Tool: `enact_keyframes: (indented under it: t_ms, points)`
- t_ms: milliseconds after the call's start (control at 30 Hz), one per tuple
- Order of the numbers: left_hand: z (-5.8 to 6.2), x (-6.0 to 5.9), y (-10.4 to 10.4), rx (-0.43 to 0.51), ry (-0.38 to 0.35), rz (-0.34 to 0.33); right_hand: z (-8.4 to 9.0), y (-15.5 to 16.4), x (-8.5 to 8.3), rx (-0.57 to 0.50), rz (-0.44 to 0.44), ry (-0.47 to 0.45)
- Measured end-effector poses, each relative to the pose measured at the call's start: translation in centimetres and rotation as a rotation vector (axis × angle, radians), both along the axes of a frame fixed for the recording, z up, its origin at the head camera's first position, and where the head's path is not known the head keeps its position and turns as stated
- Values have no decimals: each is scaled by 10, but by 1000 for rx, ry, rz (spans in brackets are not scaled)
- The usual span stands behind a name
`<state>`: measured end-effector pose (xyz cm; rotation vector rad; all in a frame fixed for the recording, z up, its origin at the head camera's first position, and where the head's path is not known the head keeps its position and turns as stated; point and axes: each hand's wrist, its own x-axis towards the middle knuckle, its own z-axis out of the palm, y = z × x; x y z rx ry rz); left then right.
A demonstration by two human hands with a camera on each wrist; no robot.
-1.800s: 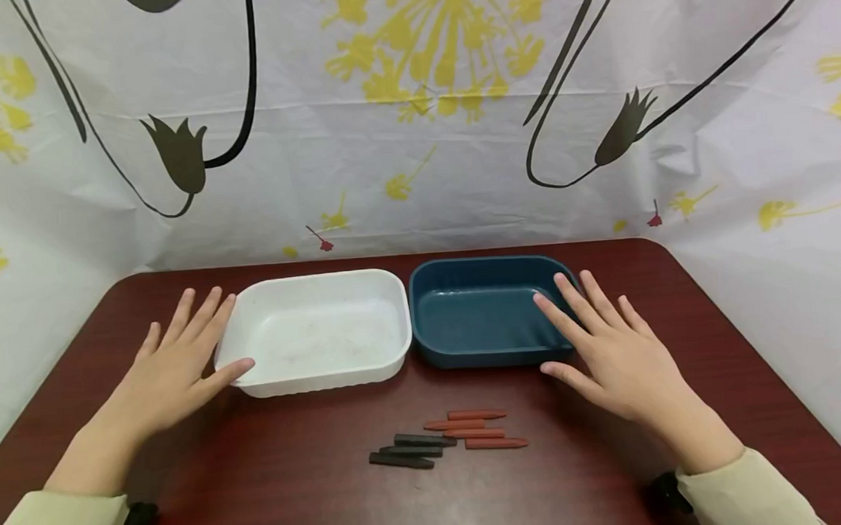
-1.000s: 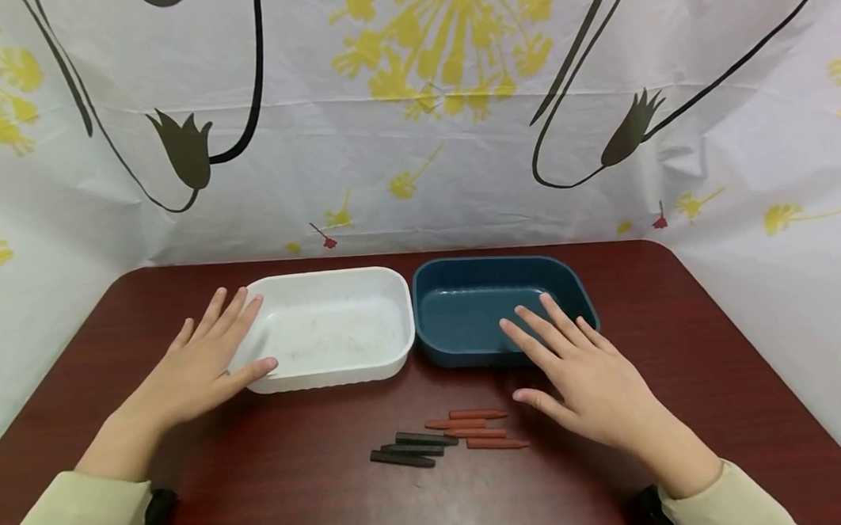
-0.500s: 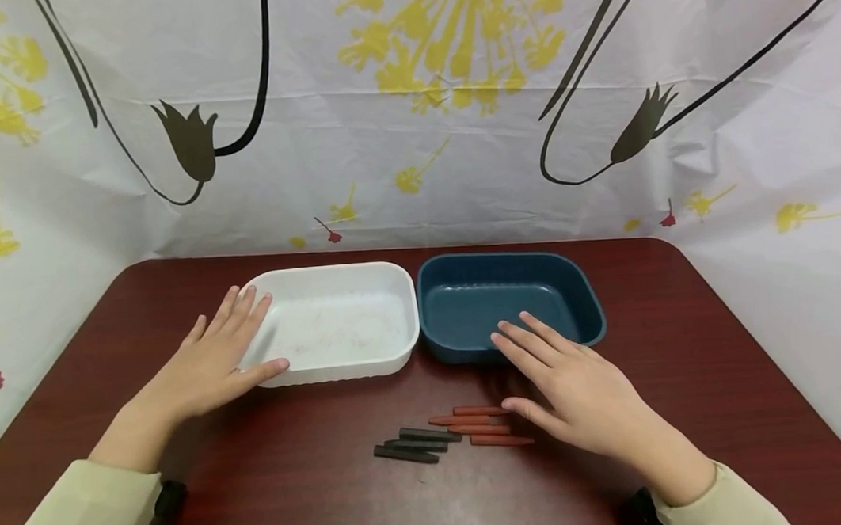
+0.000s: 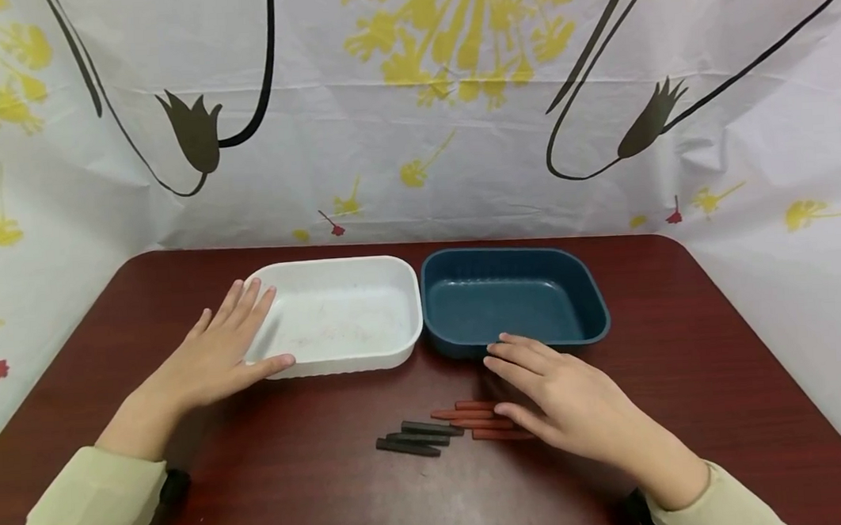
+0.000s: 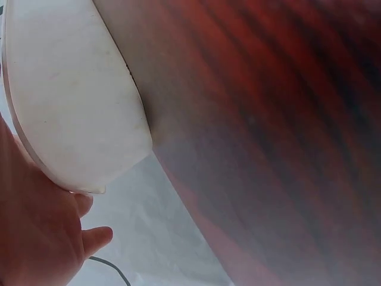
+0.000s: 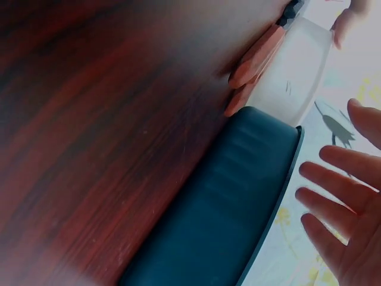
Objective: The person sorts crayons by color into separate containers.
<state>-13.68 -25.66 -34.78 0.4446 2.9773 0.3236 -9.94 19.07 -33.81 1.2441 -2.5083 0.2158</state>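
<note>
- Hands: both flat, fingers straight and spread, neither holding anything.
- Left hand (image 4: pixel 215 360) sits left of centre in the head view, against the near-left corner of the white tray (image 4: pixel 340 366); thumb lies along the tray's front wall, fingers along its left rim. Reads as steadying the tray, not lifting it.
- Right hand (image 4: pixel 566 401) hovers lower right of centre, palm down, fingertips just short of the front rim of the blue tray (image 4: pixel 602 316). Thumb tip is at the right ends of the red crayons (image 4: pixel 464 413); contact cannot be told from this view.
- Red crayons lie parallel in a small row on the table (image 4: pixel 297 491), centre-bottom of the frame, in front of the blue tray.
- Black crayons (image 4: pixel 411 440) sit in a second row just left of the red ones, slightly nearer the camera, touching or nearly so.
- Trays stand side by side, walls almost touching, both with nothing in them.
- Right wrist view: red crayon tips at upper centre beside the blue wall, fingers (image 6: pixel 339 190) splayed at lower right.
- Left wrist view: white tray corner upper left, palm at lower left.
</note>
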Motion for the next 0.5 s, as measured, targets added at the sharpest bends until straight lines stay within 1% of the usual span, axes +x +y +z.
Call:
enact_keyframes:
  t_ms: [67,167,367,500]
  points:
    - [0,-1,0,-5,-2,0,0,-1,-1,-13,27,-19]
    - [1,-1,1,-11,-10,0,0,-4,-1,-11,42,-65]
    - [2,-2,1,-33,-29,7,0,-9,-2,35,30,-202]
    - [3,-1,2,-51,-36,12,-2,-11,-6,52,41,-281]
